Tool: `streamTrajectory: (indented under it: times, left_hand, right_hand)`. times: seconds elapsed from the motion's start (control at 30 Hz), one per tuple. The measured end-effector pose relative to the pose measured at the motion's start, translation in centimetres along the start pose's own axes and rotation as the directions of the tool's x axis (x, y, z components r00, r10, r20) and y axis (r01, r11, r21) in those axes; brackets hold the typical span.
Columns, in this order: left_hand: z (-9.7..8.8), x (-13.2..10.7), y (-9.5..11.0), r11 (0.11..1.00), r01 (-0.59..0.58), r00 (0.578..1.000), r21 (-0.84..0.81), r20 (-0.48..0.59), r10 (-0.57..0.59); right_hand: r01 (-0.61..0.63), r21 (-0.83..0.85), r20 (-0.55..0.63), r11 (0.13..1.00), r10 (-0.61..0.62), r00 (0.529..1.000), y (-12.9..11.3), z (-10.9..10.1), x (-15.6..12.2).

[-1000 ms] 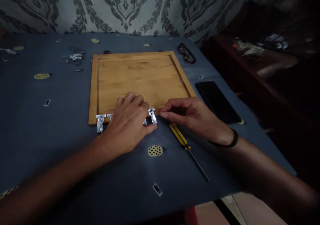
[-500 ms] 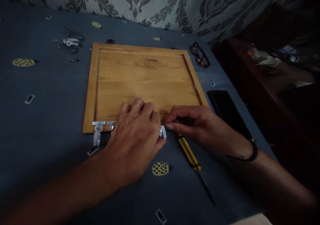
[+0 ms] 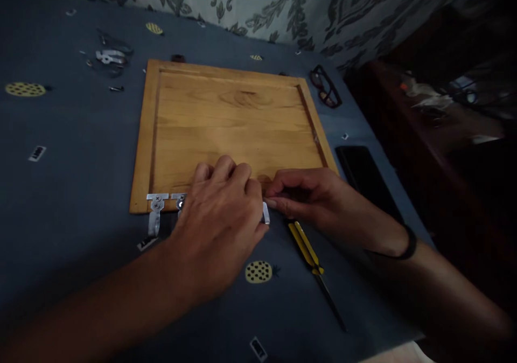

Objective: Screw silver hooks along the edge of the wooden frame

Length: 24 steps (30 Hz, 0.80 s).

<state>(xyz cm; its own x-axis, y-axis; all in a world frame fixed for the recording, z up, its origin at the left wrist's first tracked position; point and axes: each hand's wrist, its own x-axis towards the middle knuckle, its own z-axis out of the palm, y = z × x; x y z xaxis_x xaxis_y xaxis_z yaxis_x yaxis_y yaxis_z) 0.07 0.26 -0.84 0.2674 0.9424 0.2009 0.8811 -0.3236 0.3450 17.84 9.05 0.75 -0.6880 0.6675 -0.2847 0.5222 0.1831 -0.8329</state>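
A framed wooden panel (image 3: 226, 120) lies flat on the blue patterned cloth. Metal hooks are fixed along its near edge; one hook (image 3: 155, 212) shows fully at the left corner, and a second hook (image 3: 180, 200) is partly covered. My left hand (image 3: 224, 217) is closed over the near edge, at a metal hook (image 3: 265, 213) whose end shows past the fingers. Beside it, my right hand (image 3: 302, 193) pinches at that hook's right side; what sits between thumb and forefinger is hidden. A screwdriver (image 3: 309, 255) with a yellow-and-black handle lies just below my right hand.
A black phone (image 3: 365, 177) and eyeglasses (image 3: 325, 87) lie right of the panel. Pliers (image 3: 112, 57) and a small screw (image 3: 116, 89) lie at the back left. The surface's right edge drops toward a dark area with a cluttered shelf (image 3: 428, 120).
The view has shifted slightly. Both hands stay at the same hook on the panel's near edge, with almost no visible movement.
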Motion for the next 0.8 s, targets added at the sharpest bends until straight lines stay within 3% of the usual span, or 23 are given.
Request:
streamTrajectory:
  times: [0.23,0.57,0.8]
  left_hand:
    - [0.0,-0.1,0.0,1.0,-0.006,1.0,0.01,-0.006,0.006]
    - [0.0,-0.2,-0.1,1.0,-0.017,1.0,-0.004,-0.011,0.017]
    - [0.2,-0.2,-0.2,0.999,-0.032,0.998,0.02,-0.048,0.033]
  right_hand:
    - [-0.061,0.02,0.073,0.998,0.059,0.996,-0.5,-0.2,0.5]
    - [-0.116,0.059,0.083,0.992,0.111,0.99,-0.7,-0.3,0.7]
    - [-0.146,0.085,0.172,0.986,0.13,0.976,-1.1,-0.8,1.4]
